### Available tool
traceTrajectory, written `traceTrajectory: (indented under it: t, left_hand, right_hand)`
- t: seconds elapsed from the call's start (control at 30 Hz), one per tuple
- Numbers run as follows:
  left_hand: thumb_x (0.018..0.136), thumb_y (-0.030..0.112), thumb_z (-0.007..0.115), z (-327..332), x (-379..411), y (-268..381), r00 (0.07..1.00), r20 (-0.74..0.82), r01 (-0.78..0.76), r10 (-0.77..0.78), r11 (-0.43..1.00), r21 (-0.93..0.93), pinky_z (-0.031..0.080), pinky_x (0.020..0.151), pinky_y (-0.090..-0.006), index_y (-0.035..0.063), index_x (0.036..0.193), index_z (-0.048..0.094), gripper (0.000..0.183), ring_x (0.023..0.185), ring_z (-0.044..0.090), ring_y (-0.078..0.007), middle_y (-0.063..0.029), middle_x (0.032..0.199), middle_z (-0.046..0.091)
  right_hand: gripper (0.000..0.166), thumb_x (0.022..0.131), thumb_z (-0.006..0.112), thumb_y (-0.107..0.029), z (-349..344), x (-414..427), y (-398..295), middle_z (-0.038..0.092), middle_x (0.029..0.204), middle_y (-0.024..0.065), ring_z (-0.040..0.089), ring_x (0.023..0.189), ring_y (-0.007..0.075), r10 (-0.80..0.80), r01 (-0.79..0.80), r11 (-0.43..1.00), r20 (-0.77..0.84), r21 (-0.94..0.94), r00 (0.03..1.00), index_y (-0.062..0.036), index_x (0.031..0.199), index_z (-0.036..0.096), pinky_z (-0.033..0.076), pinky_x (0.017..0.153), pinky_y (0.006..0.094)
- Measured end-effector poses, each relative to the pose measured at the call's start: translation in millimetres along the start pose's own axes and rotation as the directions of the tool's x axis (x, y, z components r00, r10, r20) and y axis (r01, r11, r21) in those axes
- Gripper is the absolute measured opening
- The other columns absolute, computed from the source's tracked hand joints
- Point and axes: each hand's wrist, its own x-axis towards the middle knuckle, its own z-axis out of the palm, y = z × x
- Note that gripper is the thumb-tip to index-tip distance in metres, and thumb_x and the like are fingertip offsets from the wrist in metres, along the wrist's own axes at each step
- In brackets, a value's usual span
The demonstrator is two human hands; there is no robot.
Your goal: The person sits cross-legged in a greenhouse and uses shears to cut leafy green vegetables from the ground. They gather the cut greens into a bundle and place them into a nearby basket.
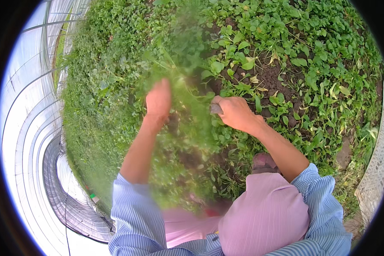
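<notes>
My left hand (159, 97) is over dense low greens, its fingers blurred against leaves and pale stems, so I cannot tell whether it grips any. To its right, my right hand (238, 112) is closed around the grey end of a hand tool (215, 108); the rest of that tool is hidden or blurred. Leafy green plants (243, 57) grow just beyond the right hand, some with yellowed leaves. Dark bare soil (275, 80) shows among them. A smeared patch in the middle of the view hides detail between the hands.
My pink-clad knee (264, 211) is bent low, with a dark reddish shoe (264, 162) in front of it. A pale perforated strip (376, 160) runs along the right edge. The hooped plastic wall of a greenhouse tunnel (22, 105) curves along the left.
</notes>
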Motion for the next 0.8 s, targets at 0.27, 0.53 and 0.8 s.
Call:
traceTrajectory:
  t: [0.27,0.53,0.8]
  left_hand:
    - [0.074,-0.005,0.063,-39.8,-53.6,-14.7,0.966,-0.258,-0.006,-0.023,0.994,-0.113,0.051,0.062,-0.0466,0.0045,0.107,0.049,0.037,0.075,0.060,-0.0404,-0.0198,0.094,0.058]
    - [0.087,0.006,0.066,-106.8,-126.3,-28.1,0.835,-0.249,-0.041,-0.491,0.395,-0.918,0.050,0.064,-0.0281,-0.0029,0.119,0.050,0.038,0.073,0.061,-0.0166,-0.0080,0.087,0.062]
    - [0.098,0.051,0.043,-105.5,-183.8,-35.4,0.788,-0.186,0.001,-0.587,0.303,-0.953,0.052,0.078,-0.0306,0.0048,0.124,0.048,0.054,0.090,0.058,-0.0149,-0.0056,0.105,0.058]
  right_hand:
    - [0.030,0.085,0.065,-0.021,-17.2,-9.6,-15.5,0.067,0.084,0.0197,0.065,0.081,0.0366,0.054,-0.058,0.997,0.064,0.060,0.996,-0.0047,0.110,0.064,0.050,0.073,0.0457]
    - [0.045,0.088,0.065,-0.035,-35.2,-13.9,-40.6,0.059,0.119,0.0153,0.051,0.113,0.0305,-0.177,0.149,0.983,-0.315,-0.111,0.932,0.0006,0.115,0.062,0.042,0.099,0.0412]
    - [0.041,0.094,0.058,-0.034,-15.9,19.2,-95.8,0.068,0.103,0.0204,0.065,0.098,0.0332,-0.193,0.181,0.884,-0.014,0.431,0.981,0.0031,0.111,0.066,0.049,0.089,0.0412]
